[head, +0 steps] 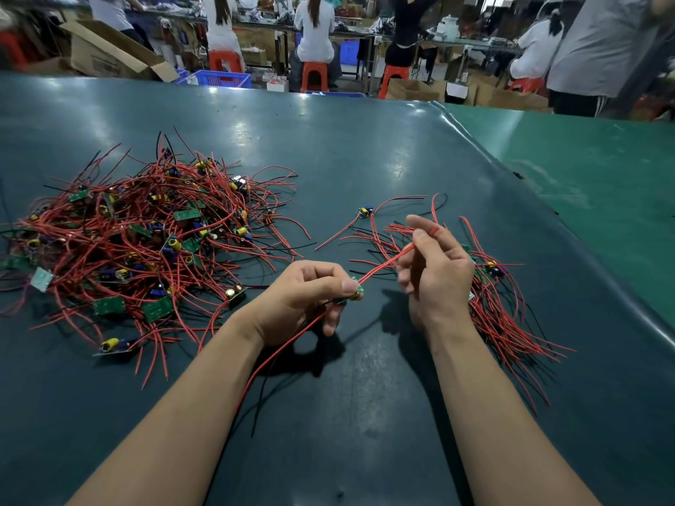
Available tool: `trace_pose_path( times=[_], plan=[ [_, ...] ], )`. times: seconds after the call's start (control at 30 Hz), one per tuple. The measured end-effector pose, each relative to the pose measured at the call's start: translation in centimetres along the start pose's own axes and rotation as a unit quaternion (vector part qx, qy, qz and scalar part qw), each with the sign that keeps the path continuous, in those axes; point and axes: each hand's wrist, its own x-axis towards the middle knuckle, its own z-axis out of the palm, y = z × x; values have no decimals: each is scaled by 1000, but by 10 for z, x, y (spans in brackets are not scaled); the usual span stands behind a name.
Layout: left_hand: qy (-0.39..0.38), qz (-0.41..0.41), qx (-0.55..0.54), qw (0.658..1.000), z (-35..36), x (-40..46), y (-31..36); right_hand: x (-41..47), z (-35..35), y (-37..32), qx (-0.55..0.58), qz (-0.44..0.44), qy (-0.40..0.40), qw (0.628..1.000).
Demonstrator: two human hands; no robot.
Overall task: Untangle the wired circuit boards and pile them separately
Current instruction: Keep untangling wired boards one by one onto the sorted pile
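two heaps lay on the dark green surface (365, 147): a big tangled heap of wired circuit boards (146, 235) at the left of the frame, and a smaller sorted pile (500, 304) at the right, its red leads lying roughly one way. one loose board (364, 212) sat alone between them, above the hands.

the left hand (303, 301), at the centre of the frame, had its grip closed by thumb and curled fingers on a small green board (355, 289). from that board a pair of red wires (383, 266) ran up and right to the right hand (434, 272), whose thumb and forefinger pinched them near their tips, the other fingers loosely bent. another red lead and a black lead (261, 403) trailed from the left hand toward the bottom of the frame.

judging by this, the step in hand was straightening one freed unit before stacking it. the next move likely called for carrying it right and laying it on the sorted pile with its leads parallel to the others, letting go without snagging the trailing leads on the pile's wires.

other people sat on red stools (314, 74) at benches along the top of the frame.
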Motion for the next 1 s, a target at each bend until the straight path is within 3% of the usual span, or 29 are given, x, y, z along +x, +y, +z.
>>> trace_pose_path(
  times=[0.27,0.37,0.5,0.57,0.67,0.77,0.87,1.0],
  plan=[
    [-5,12,-14,1000,-1,2,-3,0,-1,3,-17,-45,26,999],
    [40,29,-51,998,-2,4,-5,2,0,1,15,25,13,1000],
    [77,46,-78,993,2,7,-8,-11,5,4,-102,131,-132,977],
    [72,51,-53,995,2,7,-8,-18,6,7,-143,128,-198,961],
    [58,44,-11,997,1,6,-9,-21,5,7,-158,99,-220,957],
    [52,19,-55,997,-2,7,-8,-18,5,2,-190,39,-165,967],
    [71,31,-74,994,-9,7,-6,-12,3,-4,-189,-63,-34,979],
    [205,76,-42,975,-17,10,-6,-13,6,-11,-83,-119,71,987]
  ],
)
